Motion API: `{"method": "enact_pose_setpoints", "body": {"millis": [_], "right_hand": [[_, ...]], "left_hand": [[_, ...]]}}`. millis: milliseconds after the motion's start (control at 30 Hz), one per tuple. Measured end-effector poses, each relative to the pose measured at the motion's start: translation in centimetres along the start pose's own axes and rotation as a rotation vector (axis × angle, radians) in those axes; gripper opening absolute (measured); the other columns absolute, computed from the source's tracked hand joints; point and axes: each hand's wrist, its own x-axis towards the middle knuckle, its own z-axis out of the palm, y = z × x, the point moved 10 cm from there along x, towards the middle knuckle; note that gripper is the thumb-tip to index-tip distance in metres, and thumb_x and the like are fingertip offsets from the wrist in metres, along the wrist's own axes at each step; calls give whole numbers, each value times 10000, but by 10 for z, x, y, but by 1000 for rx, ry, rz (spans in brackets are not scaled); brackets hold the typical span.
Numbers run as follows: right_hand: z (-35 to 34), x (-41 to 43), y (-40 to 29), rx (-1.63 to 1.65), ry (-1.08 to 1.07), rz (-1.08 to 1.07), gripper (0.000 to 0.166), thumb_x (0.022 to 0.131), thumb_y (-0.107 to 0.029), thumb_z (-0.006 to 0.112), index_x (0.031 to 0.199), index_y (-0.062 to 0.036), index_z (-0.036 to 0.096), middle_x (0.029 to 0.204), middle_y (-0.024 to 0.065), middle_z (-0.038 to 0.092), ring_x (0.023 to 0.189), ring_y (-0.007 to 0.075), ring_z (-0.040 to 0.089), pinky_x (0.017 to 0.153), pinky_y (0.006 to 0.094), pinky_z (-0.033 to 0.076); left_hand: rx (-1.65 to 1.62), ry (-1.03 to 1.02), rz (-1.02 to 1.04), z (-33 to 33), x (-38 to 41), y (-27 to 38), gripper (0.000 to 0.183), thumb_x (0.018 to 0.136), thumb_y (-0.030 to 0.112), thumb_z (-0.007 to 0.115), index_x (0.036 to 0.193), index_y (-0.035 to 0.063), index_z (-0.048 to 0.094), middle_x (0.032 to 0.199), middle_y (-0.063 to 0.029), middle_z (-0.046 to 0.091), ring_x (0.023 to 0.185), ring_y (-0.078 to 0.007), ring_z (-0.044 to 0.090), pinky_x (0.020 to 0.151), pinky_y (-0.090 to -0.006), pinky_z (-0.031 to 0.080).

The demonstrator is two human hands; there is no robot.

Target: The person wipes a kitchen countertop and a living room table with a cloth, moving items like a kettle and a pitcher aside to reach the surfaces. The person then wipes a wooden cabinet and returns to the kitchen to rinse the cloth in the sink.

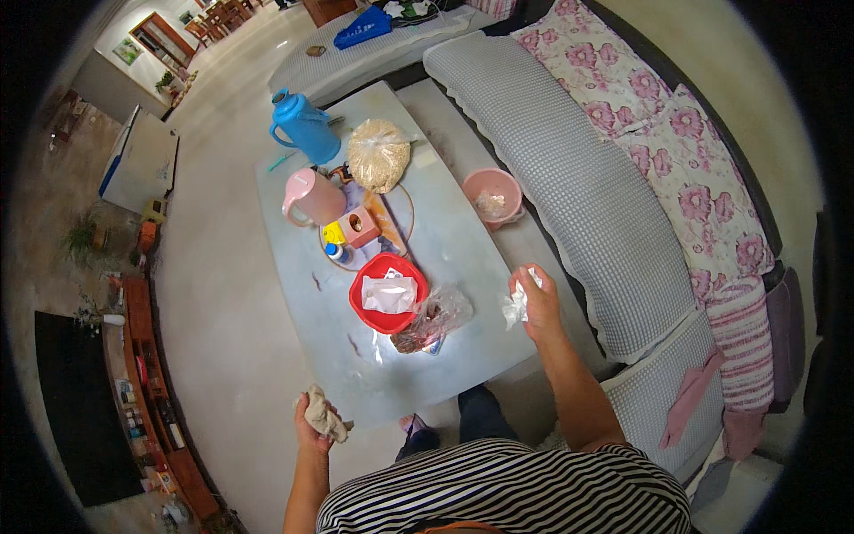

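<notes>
My left hand (pixel 311 427) is closed around a crumpled beige cloth (pixel 324 415), off the near left corner of the low table (pixel 460 374). Over the table's right edge, my right hand (pixel 544 304) grips crumpled white tissue (pixel 517 304). Between the hands, a red plastic basin (pixel 355 304) stands on the table with a white packet (pixel 389 295) in it. Against the basin's near right side rests a clear plastic bag (pixel 450 310) with brownish-red contents that I cannot make out.
Farther along the table are a pink jug (pixel 313 197), a blue thermos jug (pixel 303 127), a pink tissue box (pixel 360 227), a white bottle with a blue cap (pixel 337 252) and a bag of grain-like pieces (pixel 379 157). A pink bin (pixel 494 187) stands between table and sofa (pixel 567 173).
</notes>
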Motion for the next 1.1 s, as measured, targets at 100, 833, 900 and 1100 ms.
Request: {"method": "enact_pose_setpoints", "body": {"millis": [100,833,900,1100], "right_hand": [[-12,31,-3,-201,7,-101,347,986,-279,540,707,-72,515,639,-3,497,626,69,462,552,250,345],[-55,409,114,317,184,255,734,890,-569,525,1382,-57,337,1361,142,391,1226,332,424,1026,498,389],[-28,366,126,112,191,397,944,860,-624,529,1538,-86,153,1583,146,182,1437,319,236,1144,487,271],[-117,419,166,-266,-20,183,635,974,-398,498,1472,-48,320,1481,235,324,1326,339,409,1025,484,429]], "left_hand": [[33,57,42,-21,2,-3,398,886,535,584,882,138,614,715,-56,630,623,-232,629,534,-373,528],[-37,322,143,-102,-70,-56,358,932,482,526,967,141,628,739,-27,632,634,-189,605,569,-371,520],[-67,401,164,-114,-98,-59,337,949,455,511,996,145,634,766,-15,634,650,-168,597,574,-361,516],[-165,233,223,-99,-61,-61,355,980,440,474,1009,124,633,818,-9,656,678,-151,614,587,-340,517]]}}
